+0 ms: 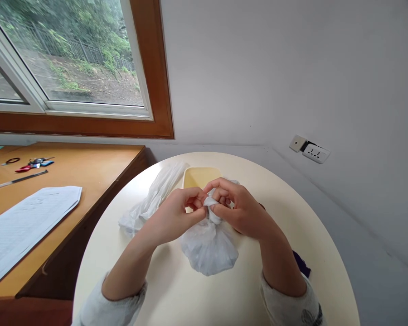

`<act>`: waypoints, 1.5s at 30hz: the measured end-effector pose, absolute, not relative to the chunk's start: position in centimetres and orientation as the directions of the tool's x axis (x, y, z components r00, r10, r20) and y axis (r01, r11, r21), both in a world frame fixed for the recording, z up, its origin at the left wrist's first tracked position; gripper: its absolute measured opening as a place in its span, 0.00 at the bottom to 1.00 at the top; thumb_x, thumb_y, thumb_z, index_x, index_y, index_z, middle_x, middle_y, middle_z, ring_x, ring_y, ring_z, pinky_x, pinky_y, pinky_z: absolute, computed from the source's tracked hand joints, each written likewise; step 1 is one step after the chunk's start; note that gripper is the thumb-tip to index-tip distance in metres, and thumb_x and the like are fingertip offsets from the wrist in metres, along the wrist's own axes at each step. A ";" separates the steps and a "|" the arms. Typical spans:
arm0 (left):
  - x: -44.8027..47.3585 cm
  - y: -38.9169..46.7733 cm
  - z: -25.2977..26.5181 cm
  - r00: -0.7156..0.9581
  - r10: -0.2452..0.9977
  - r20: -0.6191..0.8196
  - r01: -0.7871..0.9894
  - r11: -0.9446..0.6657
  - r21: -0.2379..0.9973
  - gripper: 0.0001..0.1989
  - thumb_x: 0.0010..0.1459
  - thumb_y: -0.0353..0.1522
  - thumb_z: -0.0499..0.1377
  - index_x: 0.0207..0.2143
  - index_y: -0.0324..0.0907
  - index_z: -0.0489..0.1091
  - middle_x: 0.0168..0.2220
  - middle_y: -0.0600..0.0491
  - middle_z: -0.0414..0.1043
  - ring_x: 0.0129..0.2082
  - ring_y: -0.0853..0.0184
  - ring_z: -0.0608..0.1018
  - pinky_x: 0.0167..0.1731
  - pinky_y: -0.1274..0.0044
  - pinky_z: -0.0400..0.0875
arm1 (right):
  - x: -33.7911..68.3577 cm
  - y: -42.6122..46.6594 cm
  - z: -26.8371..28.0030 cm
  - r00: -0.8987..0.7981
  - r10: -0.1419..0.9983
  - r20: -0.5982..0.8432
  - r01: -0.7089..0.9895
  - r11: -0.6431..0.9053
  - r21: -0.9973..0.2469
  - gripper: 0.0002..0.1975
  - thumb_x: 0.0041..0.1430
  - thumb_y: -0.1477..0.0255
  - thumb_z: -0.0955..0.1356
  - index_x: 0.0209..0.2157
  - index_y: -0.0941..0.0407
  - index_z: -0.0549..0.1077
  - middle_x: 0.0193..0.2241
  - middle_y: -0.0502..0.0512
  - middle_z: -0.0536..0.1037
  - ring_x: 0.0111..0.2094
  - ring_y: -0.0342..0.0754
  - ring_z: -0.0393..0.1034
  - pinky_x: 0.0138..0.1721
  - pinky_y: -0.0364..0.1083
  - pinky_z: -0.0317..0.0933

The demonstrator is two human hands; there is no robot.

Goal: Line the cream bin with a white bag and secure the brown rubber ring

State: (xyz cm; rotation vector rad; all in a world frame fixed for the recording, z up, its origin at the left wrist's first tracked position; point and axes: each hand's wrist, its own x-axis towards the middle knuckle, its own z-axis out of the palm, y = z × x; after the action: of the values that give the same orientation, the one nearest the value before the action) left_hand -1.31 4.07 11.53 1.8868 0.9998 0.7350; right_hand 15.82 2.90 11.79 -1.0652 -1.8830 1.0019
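A white plastic bag (209,251), gathered and twisted at its top, hangs or rests over the round table in front of me. My left hand (178,215) pinches at the left side of the bag's bunched neck. On the other side, my right hand (236,206) has thumb and fingers closed on the same twisted part. What lies inside the bag cannot be made out. Just behind my hands stands a pale yellow container (201,175), partly covered by them. Left of it lies another crumpled white plastic bag (156,192).
The round cream table (197,299) carries these things. A dark purple item (302,264) lies partly behind my right forearm. On the wooden desk (105,167) at left are papers (34,222), a pen (19,179) and keys (37,163). Wall sockets (315,153) are at right.
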 end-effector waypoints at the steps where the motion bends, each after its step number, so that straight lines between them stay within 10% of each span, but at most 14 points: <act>1: -1.3 4.1 11.5 0.506 0.856 0.105 0.348 -0.313 0.884 0.04 0.52 0.28 0.52 0.26 0.40 0.66 0.25 0.56 0.65 0.27 0.71 0.68 0.27 0.79 0.63 | 15.9 2.9 11.8 -0.376 0.900 0.219 0.326 0.350 -0.878 0.12 0.50 0.78 0.62 0.38 0.54 0.66 0.20 0.42 0.64 0.23 0.39 0.56 0.28 0.41 0.54; 12: -1.9 4.7 11.7 0.523 0.846 0.107 0.057 -0.160 0.985 0.04 0.54 0.32 0.55 0.28 0.40 0.66 0.26 0.55 0.65 0.27 0.71 0.66 0.30 0.77 0.63 | 15.7 3.0 11.9 -0.147 0.861 0.487 0.466 0.495 -0.734 0.06 0.50 0.73 0.67 0.27 0.54 0.64 0.25 0.47 0.67 0.28 0.41 0.59 0.31 0.41 0.56; 33: -1.6 4.7 11.8 0.437 0.890 0.132 0.029 -0.160 0.987 0.05 0.55 0.33 0.56 0.29 0.40 0.65 0.27 0.54 0.67 0.26 0.71 0.67 0.28 0.78 0.62 | 15.7 2.3 12.1 -0.323 0.842 0.432 0.615 0.533 -0.580 0.02 0.55 0.75 0.65 0.29 0.55 0.67 0.28 0.49 0.70 0.30 0.43 0.62 0.32 0.43 0.56; 45: -2.5 5.1 11.8 0.354 0.913 0.202 0.040 -0.230 0.972 0.04 0.55 0.32 0.56 0.32 0.40 0.66 0.30 0.53 0.67 0.33 0.69 0.69 0.35 0.76 0.64 | 17.7 2.9 12.1 -0.521 0.731 0.440 0.387 0.662 -0.642 0.05 0.56 0.78 0.63 0.30 0.54 0.67 0.34 0.51 0.71 0.36 0.44 0.64 0.36 0.44 0.59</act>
State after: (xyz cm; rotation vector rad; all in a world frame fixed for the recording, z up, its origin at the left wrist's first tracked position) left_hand -2.52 5.09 11.78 1.5770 0.8829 1.0522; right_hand 17.67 2.88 12.14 -0.8604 -2.1625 0.6207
